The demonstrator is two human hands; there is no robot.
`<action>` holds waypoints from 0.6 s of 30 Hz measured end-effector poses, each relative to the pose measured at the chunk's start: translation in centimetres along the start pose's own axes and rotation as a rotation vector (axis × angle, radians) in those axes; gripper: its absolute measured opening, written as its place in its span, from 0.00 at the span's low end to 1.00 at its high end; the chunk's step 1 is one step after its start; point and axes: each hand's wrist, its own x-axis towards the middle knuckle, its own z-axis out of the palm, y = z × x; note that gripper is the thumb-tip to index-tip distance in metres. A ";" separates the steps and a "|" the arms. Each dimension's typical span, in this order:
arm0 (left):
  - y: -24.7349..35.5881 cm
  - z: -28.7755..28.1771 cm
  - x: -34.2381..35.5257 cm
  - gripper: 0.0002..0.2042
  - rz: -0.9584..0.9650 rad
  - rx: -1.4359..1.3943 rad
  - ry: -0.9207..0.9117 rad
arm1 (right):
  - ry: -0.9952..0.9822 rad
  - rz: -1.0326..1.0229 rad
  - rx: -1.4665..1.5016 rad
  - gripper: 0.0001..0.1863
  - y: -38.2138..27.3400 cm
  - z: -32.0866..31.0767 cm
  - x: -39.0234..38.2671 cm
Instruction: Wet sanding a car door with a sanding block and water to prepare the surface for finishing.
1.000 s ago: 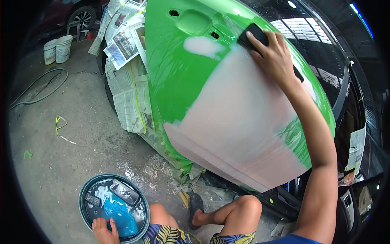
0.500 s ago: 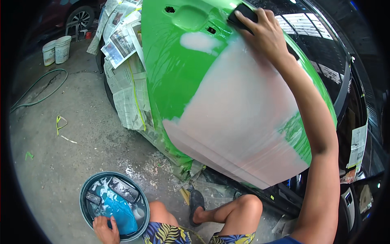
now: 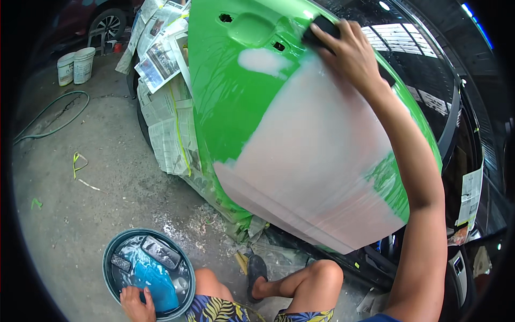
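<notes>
A green car door [image 3: 225,102] with a broad pinkish-white filler patch [image 3: 306,139] spans the middle. My right hand [image 3: 351,51] presses a black sanding block [image 3: 324,29] to the door's upper area, near the window, its fingers wrapped over the block. At lower left, a dark round tub [image 3: 110,252] holds milky water. My left hand [image 3: 137,305] is hooked over its near rim, fingers curled inside. Beside those fingers lies a blue sheet or cloth [image 3: 155,284]. Two dark sanding blocks, one larger [image 3: 161,252] and one smaller [image 3: 121,262], sit in the tub.
Newspaper masking [image 3: 166,118] covers the car left of the door. White buckets [image 3: 83,65] and a green hose [image 3: 53,102] are on the concrete floor at far left. My knees are below the door. The dark car window [image 3: 402,37] is at upper right.
The whole view has shifted slightly. My right hand and the block stay at nearly the same spot on the door, and my left hand remains at the tub's rim.
</notes>
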 end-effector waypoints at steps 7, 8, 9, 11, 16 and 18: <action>-0.1 0.1 -0.4 0.14 0.000 -0.062 0.087 | -0.015 0.051 0.038 0.33 -1.4 -0.3 -3.4; 0.1 0.1 0.0 0.14 -0.003 -0.065 0.060 | -0.016 0.032 0.024 0.33 -0.6 0.2 -2.0; 0.3 -0.1 0.2 0.14 -0.002 -0.063 0.023 | -0.029 0.017 0.014 0.34 -0.2 0.3 0.1; 0.9 -0.3 0.4 0.14 -0.006 -0.063 0.010 | -0.039 0.001 0.001 0.34 -0.1 0.4 1.5; 0.3 -0.1 -0.2 0.14 0.011 -0.023 0.112 | 0.015 0.011 -0.014 0.35 -1.0 0.7 -1.6; 0.1 -0.2 0.4 0.14 -0.040 -0.028 -0.033 | -0.054 0.029 -0.004 0.34 -0.9 1.2 1.4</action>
